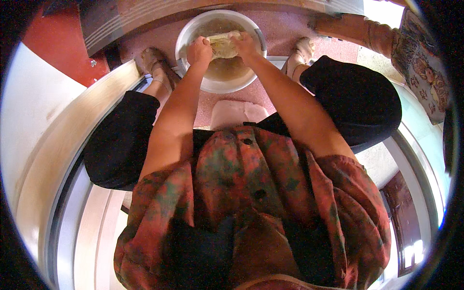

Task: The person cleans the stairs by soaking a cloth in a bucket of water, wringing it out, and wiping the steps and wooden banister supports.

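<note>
A round, light metal basin [221, 87] stands on the floor between my feet, with murky brownish liquid [226, 70] in it. Over the liquid, a pale yellowish, wet-looking cloth [224, 47] is stretched between my two hands. My left hand [200, 51] is closed around its left end. Its right end is gripped by my right hand [245, 46]. Whether the cloth's lower part touches the liquid cannot be told.
A pinkish block-like seat [237, 112] lies between my legs. My feet in pale footwear flank the basin. Behind it runs a wooden furniture edge [145, 18]; at upper right are a turned wooden leg [348, 29] and a patterned cloth [422, 69].
</note>
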Demonstrator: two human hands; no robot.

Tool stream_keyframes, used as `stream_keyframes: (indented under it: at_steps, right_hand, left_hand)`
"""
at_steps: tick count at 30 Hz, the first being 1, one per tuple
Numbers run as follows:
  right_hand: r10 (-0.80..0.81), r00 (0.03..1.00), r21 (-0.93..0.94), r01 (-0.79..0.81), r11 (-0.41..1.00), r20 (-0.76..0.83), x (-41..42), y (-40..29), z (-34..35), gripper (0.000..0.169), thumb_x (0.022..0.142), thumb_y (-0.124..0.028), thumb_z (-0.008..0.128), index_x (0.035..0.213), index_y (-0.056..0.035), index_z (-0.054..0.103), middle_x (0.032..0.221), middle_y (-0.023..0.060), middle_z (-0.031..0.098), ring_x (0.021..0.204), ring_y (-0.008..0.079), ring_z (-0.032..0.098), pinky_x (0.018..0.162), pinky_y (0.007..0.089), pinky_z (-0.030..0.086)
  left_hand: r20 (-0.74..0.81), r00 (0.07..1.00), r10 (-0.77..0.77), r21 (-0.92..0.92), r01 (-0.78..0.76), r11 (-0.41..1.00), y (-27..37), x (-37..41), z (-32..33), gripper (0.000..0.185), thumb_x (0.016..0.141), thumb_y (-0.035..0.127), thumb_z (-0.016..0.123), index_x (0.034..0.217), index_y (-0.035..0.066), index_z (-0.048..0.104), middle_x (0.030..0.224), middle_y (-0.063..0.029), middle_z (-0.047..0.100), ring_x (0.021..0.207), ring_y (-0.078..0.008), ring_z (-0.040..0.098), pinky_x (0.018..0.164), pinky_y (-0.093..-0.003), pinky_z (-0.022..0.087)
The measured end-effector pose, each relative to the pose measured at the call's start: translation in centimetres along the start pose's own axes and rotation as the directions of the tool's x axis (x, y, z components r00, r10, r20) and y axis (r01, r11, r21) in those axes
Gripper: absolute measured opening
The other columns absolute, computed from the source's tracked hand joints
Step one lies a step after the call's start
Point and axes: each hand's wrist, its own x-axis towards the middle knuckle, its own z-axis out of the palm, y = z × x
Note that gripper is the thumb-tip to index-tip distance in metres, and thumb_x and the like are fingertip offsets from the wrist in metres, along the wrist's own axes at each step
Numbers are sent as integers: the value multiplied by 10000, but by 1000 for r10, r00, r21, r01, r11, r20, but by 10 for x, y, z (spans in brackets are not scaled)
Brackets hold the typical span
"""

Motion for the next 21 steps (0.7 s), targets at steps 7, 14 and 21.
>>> stream_keyframes:
  at_steps: [7,14,21]
  right_hand:
    - [36,999,-670,-4,743,34,-34,-56,-18,793,801,-180,600,1463,-185,163,1358,248,371,1231,403,397,1043,473,317]
    - [-146,930,-745,359,563,338,-54,-87,-23,782,793,-179,636,1446,-257,213,1444,213,251,1309,405,296,1086,447,279]
    - [-369,891,-448,452,772,264,-37,-59,-29,978,601,-226,811,1420,-224,276,1365,232,362,1235,424,388,1044,458,344]
  left_hand:
    - [349,931,108,206,-189,960,-48,-10,22,520,781,148,610,1285,115,486,1109,-223,589,1015,-372,578,913,-416,445]
    - [525,841,131,171,-254,952,37,-18,-43,355,664,268,647,885,-9,657,877,-214,648,862,-317,637,768,-402,493]
    - [594,735,325,1,-405,914,77,-60,-120,272,673,228,584,837,22,654,732,-155,626,610,-278,584,563,-358,473]
